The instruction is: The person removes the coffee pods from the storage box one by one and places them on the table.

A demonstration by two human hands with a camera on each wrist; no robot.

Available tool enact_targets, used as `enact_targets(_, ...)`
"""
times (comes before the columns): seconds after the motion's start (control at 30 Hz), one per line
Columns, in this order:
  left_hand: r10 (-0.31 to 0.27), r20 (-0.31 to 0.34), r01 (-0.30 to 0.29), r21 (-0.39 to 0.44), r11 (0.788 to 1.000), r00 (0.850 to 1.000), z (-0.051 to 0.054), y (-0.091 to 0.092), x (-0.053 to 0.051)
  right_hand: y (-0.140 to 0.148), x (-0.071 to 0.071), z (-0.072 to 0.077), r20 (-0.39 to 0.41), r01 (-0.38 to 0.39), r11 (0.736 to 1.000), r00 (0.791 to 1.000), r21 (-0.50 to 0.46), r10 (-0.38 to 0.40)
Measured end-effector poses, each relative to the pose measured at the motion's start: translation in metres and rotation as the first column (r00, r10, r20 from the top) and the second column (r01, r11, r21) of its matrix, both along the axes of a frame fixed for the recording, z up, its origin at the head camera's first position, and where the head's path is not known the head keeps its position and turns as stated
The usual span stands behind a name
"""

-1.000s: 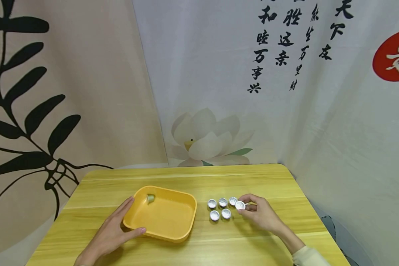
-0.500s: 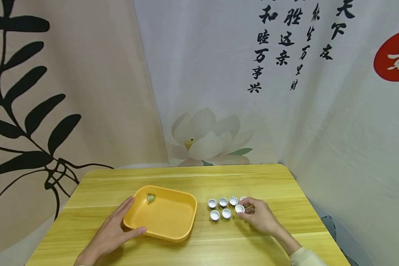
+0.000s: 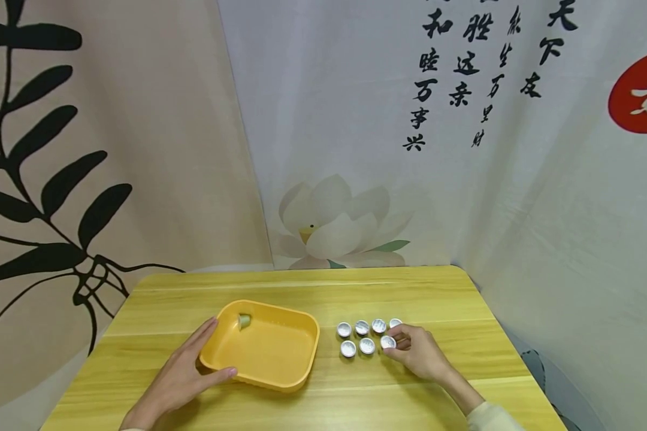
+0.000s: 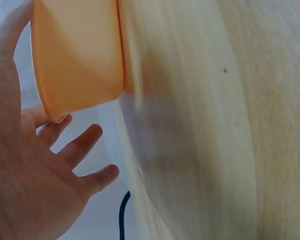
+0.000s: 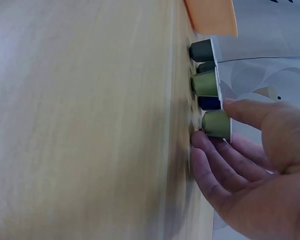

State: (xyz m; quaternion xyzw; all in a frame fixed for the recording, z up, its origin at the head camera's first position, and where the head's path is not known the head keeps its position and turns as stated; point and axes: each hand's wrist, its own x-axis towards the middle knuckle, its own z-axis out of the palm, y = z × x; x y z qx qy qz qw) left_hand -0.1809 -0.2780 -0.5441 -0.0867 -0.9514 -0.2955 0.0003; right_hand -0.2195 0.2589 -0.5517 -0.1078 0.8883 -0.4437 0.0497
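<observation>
My right hand pinches a green coffee capsule by its foil-topped end, at the right end of the near row. In the right wrist view the thumb touches its rim and the fingers lie along its other side. Several foil-lidded coffee capsules stand lid up in two rows beside it; the far-right one is partly behind my fingers. My left hand rests against the near-left corner of a yellow tray, fingers extended and spread. Inside the tray a green capsule lies on its side.
The wooden table ends at a curtain printed with a flower and writing. Between the tray and the capsules lies a narrow strip of tabletop. A dark cord shows beyond the table edge in the left wrist view.
My right hand first leaves a capsule at the right end of the far row, then moves slightly nearer and lowers another one to the near row. My left hand stays on the tray.
</observation>
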Motion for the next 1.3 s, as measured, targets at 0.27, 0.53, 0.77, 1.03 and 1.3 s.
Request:
enact_targets(0.27, 0.001, -0.011, -0.001, -0.001, 1.0, 1.0, 0.0, 0.0001, -0.0002, -0.004, -0.0011, -0.0015, -0.011, 0.006, 1.0, 1.0, 0.01, -0.006)
enact_targets(0.53, 0.006, -0.006, -0.006, 0.004, 1.0, 1.0, -0.0001, -0.0002, -0.0011, -0.007, -0.0028, -0.0033, -0.026, 0.028, 0.999, 0.999, 0.033, -0.027)
enact_targets(0.77, 0.01, 0.008, -0.01, 0.0, 1.0, 1.0, 0.0004, 0.0002, -0.0016, -0.007, -0.0022, -0.0044, -0.04, 0.02, 0.999, 0.999, 0.026, -0.019)
enact_targets(1.03, 0.011, 0.011, -0.011, 0.003, 1.0, 1.0, 0.0007, 0.0005, -0.0015, -0.0062, -0.0029, -0.0053, -0.048, 0.022, 0.999, 0.999, 0.038, -0.02)
enact_targets(1.3, 0.005, 0.008, -0.006, 0.014, 1.0, 1.0, 0.0009, 0.001, 0.0003, -0.0059, -0.0026, -0.0067, -0.064, 0.014, 0.999, 0.998, 0.05, -0.011)
